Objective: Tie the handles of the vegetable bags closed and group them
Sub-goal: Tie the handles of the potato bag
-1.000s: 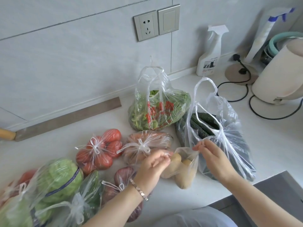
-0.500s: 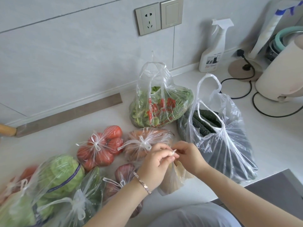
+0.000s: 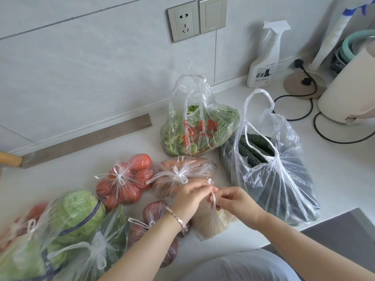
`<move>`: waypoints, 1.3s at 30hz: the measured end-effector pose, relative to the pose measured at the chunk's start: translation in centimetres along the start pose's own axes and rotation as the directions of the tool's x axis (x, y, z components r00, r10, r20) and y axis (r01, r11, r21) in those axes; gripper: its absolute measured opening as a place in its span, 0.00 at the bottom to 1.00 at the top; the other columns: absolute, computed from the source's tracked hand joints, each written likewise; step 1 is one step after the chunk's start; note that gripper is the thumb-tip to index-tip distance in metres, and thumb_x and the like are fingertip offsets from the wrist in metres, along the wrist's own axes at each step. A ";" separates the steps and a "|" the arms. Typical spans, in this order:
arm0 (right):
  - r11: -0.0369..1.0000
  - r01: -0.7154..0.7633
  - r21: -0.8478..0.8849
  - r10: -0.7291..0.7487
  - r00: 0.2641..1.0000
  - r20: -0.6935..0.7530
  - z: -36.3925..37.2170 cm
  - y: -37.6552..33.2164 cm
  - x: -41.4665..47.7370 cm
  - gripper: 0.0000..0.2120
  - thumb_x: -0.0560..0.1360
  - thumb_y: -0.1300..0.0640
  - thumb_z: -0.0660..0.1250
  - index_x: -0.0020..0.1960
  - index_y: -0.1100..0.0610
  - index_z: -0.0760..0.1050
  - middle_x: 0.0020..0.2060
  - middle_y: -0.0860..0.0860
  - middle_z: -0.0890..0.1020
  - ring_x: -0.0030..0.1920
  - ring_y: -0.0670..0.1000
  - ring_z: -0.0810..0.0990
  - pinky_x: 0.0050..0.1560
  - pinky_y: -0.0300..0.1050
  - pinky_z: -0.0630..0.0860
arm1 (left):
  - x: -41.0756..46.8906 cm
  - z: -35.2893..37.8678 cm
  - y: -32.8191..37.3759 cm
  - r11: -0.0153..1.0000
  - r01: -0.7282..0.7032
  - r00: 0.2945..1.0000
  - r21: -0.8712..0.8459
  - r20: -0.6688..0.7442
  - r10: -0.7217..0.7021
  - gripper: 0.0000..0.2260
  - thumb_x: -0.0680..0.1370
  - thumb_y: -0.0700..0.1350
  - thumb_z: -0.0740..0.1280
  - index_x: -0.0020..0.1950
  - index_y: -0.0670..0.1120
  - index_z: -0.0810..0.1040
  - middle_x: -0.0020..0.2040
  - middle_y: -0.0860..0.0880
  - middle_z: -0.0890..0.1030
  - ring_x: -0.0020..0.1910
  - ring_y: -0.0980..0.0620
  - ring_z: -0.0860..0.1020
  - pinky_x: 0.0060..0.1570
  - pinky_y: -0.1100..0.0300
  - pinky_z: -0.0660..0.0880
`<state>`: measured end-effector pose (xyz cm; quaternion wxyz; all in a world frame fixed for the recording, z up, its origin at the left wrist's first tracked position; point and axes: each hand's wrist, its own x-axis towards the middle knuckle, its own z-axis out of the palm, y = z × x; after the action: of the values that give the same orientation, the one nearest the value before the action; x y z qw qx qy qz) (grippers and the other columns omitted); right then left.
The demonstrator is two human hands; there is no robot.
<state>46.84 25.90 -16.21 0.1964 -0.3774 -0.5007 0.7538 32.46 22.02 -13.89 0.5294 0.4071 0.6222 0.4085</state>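
— Which bag am I on?
— Small bag of tan vegetables (image 3: 211, 224), front of the surface (image 3: 341, 179). Your left grip (image 3: 190, 196) and right grip (image 3: 235, 201) each pinch its handles (image 3: 213, 196), fingers nearly touching above it.
— The rest?
— Knotted: tomato bag (image 3: 125, 179), and orange-filled bag (image 3: 182, 169) behind your left grip. Untied, handles upright: greens bag (image 3: 198, 130). Mouth open: cucumber bag (image 3: 274, 173), just beside your right grip.
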 end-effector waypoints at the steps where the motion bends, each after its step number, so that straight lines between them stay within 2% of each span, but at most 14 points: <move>1: 1.000 -0.006 0.022 0.007 1.000 -0.018 -0.1 0.0 0.0 0.12 0.73 0.71 0.64 0.35 0.61 0.80 0.32 0.51 0.81 0.30 0.42 0.75 0.36 0.33 0.72 | 0.0 -0.2 -0.4 0.994 0.071 0.997 -0.085 -0.024 -0.073 0.15 0.75 0.33 0.63 0.33 0.48 0.81 0.34 0.51 0.82 0.39 0.59 0.81 0.48 0.61 0.76; 3: 0.999 -0.010 0.040 0.012 0.999 -0.043 -0.4 0.0 0.0 0.12 0.73 0.67 0.65 0.33 0.60 0.80 0.29 0.50 0.80 0.31 0.45 0.74 0.36 0.35 0.70 | -0.1 -0.4 -1.0 0.965 0.168 0.983 -0.203 -0.042 -0.180 0.13 0.74 0.30 0.61 0.35 0.45 0.78 0.32 0.51 0.83 0.37 0.52 0.81 0.45 0.57 0.77; 7: 0.996 -0.021 0.088 0.027 0.997 -0.068 -0.7 -0.5 -0.1 0.09 0.68 0.57 0.67 0.33 0.60 0.81 0.29 0.52 0.81 0.38 0.54 0.74 0.43 0.44 0.69 | -0.6 0.0 -2.4 0.994 0.110 0.994 -0.020 0.030 -0.109 0.09 0.69 0.36 0.70 0.43 0.49 0.77 0.36 0.55 0.83 0.37 0.60 0.79 0.41 0.66 0.75; 9: 0.992 -0.026 0.122 0.035 0.997 -0.074 -0.8 -0.8 -0.2 0.09 0.67 0.57 0.66 0.34 0.61 0.81 0.29 0.54 0.82 0.37 0.54 0.76 0.44 0.43 0.72 | -0.7 0.2 -2.5 0.998 0.055 0.998 -0.002 0.005 -0.055 0.09 0.70 0.36 0.70 0.42 0.50 0.79 0.32 0.56 0.82 0.32 0.60 0.77 0.37 0.67 0.74; 12: 0.990 -0.014 0.142 0.028 0.995 -0.094 -0.8 -1.0 -0.2 0.11 0.74 0.63 0.65 0.34 0.60 0.81 0.29 0.54 0.82 0.33 0.49 0.80 0.39 0.37 0.76 | -0.7 0.4 -2.1 0.999 -0.017 0.995 0.029 -0.097 0.019 0.11 0.73 0.34 0.67 0.37 0.50 0.79 0.28 0.56 0.81 0.29 0.60 0.76 0.36 0.66 0.74; 17: 0.978 -0.059 0.200 0.104 0.969 -0.226 -0.7 -0.9 -0.2 0.16 0.76 0.64 0.60 0.32 0.61 0.78 0.30 0.61 0.77 0.29 0.55 0.73 0.28 0.38 0.71 | -1.3 1.4 -2.2 0.977 0.045 0.999 0.206 -0.023 -0.041 0.08 0.77 0.46 0.64 0.38 0.54 0.75 0.36 0.56 0.78 0.36 0.63 0.75 0.44 0.66 0.71; 20: 0.968 -0.200 0.152 0.241 0.911 -0.334 -0.9 -0.6 0.4 0.14 0.76 0.61 0.62 0.33 0.63 0.74 0.27 0.58 0.72 0.23 0.54 0.70 0.24 0.40 0.67 | -1.7 2.4 -2.5 0.976 0.056 0.998 0.211 0.026 -0.063 0.08 0.76 0.48 0.65 0.36 0.53 0.73 0.36 0.57 0.76 0.36 0.64 0.73 0.42 0.69 0.69; 24: 0.928 -0.366 0.069 0.354 0.810 -0.467 -1.0 0.1 1.5 0.08 0.71 0.67 0.63 0.34 0.61 0.69 0.23 0.54 0.67 0.15 0.48 0.66 0.25 0.40 0.66 | -2.0 3.3 -3.1 0.943 -0.003 0.999 0.333 -0.029 0.013 0.16 0.73 0.45 0.68 0.31 0.52 0.62 0.32 0.54 0.72 0.33 0.59 0.70 0.35 0.71 0.64; 28: 0.910 -0.383 -0.158 0.250 0.813 -0.525 -0.9 0.9 2.0 0.13 0.66 0.72 0.61 0.30 0.58 0.63 0.20 0.52 0.67 0.19 0.50 0.67 0.24 0.39 0.64 | -2.1 3.7 -2.8 0.963 -0.019 0.996 0.267 -0.079 0.042 0.16 0.75 0.43 0.66 0.33 0.51 0.62 0.33 0.53 0.73 0.34 0.62 0.77 0.37 0.72 0.68; 31: 0.902 -0.282 -0.327 0.112 0.884 -0.454 -0.7 1.0 1.4 0.10 0.66 0.70 0.64 0.30 0.59 0.71 0.21 0.51 0.73 0.22 0.48 0.71 0.28 0.40 0.69 | -1.7 2.9 -3.4 0.976 -0.003 0.987 0.216 -0.156 0.037 0.16 0.74 0.43 0.67 0.33 0.52 0.62 0.34 0.52 0.73 0.42 0.48 0.81 0.42 0.64 0.72; 33: 0.900 -0.190 -0.393 0.042 0.934 -0.355 -0.6 0.7 0.8 0.05 0.67 0.68 0.69 0.36 0.60 0.80 0.27 0.49 0.79 0.25 0.43 0.74 0.31 0.35 0.72 | -1.4 2.4 -3.7 0.984 0.010 0.983 0.177 -0.184 0.023 0.16 0.73 0.41 0.67 0.32 0.51 0.63 0.35 0.48 0.74 0.43 0.42 0.80 0.45 0.56 0.75; 35: 0.886 -0.109 -0.451 0.007 0.975 -0.222 -0.7 0.5 0.4 0.04 0.69 0.66 0.70 0.42 0.59 0.83 0.34 0.50 0.83 0.31 0.40 0.78 0.36 0.32 0.75 | -1.2 2.1 -3.8 0.991 0.024 0.979 0.133 -0.203 0.003 0.16 0.73 0.39 0.67 0.32 0.50 0.63 0.34 0.47 0.74 0.39 0.44 0.80 0.42 0.59 0.75; 37: 0.880 -0.073 -0.470 0.018 0.993 -0.120 -0.9 0.6 0.1 0.09 0.71 0.67 0.67 0.45 0.57 0.82 0.40 0.51 0.85 0.39 0.43 0.82 0.46 0.37 0.78 | -0.9 1.7 -3.7 0.990 0.030 0.972 0.135 -0.235 0.003 0.16 0.73 0.38 0.67 0.32 0.48 0.63 0.32 0.49 0.72 0.35 0.50 0.75 0.38 0.66 0.71; 39: 0.902 -0.062 -0.426 0.034 0.997 -0.073 -1.0 0.6 -0.3 0.14 0.70 0.71 0.65 0.47 0.54 0.79 0.40 0.51 0.84 0.40 0.44 0.82 0.47 0.39 0.77 | -0.7 1.4 -3.7 0.992 0.035 0.972 0.119 -0.233 -0.007 0.15 0.73 0.38 0.67 0.32 0.47 0.63 0.32 0.49 0.71 0.34 0.54 0.73 0.37 0.67 0.70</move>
<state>47.82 26.08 -16.84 0.1058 -0.4473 -0.6380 0.6179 33.71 20.20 -17.25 0.4315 0.3815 0.7079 0.4088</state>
